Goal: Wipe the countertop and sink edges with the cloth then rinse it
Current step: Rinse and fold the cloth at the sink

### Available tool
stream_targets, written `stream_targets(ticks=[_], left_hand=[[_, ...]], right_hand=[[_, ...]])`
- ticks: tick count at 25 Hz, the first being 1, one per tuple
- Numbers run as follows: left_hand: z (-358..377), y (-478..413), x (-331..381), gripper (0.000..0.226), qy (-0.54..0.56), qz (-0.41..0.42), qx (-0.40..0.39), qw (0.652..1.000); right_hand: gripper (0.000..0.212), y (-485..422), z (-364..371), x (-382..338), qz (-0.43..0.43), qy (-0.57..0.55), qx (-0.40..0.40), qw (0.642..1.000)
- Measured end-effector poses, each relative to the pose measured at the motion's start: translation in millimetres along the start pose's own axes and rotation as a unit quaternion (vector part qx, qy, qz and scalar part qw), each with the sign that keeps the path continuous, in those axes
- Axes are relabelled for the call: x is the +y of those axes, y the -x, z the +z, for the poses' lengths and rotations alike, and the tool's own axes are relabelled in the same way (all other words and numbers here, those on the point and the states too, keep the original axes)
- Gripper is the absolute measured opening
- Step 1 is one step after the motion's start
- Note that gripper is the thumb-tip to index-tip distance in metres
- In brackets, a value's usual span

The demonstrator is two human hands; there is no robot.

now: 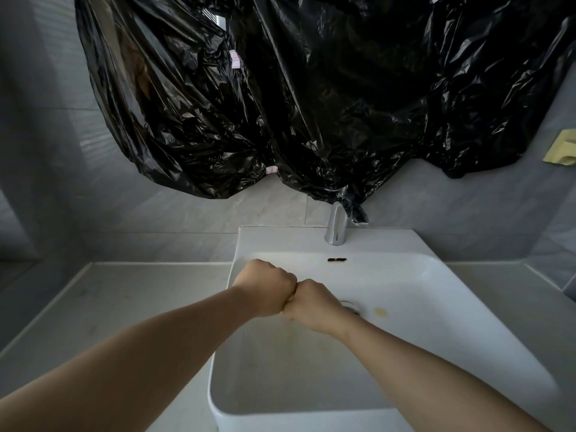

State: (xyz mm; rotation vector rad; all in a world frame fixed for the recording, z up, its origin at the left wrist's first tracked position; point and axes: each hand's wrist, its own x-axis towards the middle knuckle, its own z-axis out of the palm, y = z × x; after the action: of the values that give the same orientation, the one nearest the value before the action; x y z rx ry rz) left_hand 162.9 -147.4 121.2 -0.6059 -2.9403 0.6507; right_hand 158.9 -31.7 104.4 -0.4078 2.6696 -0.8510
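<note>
Both my hands are balled into fists over the white sink basin (280, 240). My left hand (265, 289) and my right hand (314, 305) meet knuckle to knuckle above the bowl, near the drain (351, 307). No cloth shows in either fist or anywhere else in view. The chrome faucet (336, 226) stands at the back rim of the sink, and no water runs from it. The pale countertop (109, 307) lies on both sides of the basin.
Crumpled black plastic sheeting (311, 88) hangs over the wall above the faucet and drapes onto its top. A yellowish stain (381, 312) marks the bowl right of the drain. A pale yellow fitting (562, 151) sits on the right wall.
</note>
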Motion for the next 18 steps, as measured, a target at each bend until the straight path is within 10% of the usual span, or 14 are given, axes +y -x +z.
stream_targets(ticks=[9, 15, 18], left_hand=[[1, -3, -14, 0.021, 0.185, -0.159, -0.034, 0.969], [-7, 7, -30, 0.034, 0.69, -0.134, -0.018, 0.711], [-12, 10, -35, 0.01, 0.715, -0.171, 0.018, 0.678]], right_hand=[[0.027, 2, -21, 4, -0.031, -0.201, -0.012, 0.979], [0.009, 1, -36, 2, -0.063, -0.334, 0.138, 0.93], [0.014, 0, -38, 5, -0.066, -0.359, 0.145, 0.919]])
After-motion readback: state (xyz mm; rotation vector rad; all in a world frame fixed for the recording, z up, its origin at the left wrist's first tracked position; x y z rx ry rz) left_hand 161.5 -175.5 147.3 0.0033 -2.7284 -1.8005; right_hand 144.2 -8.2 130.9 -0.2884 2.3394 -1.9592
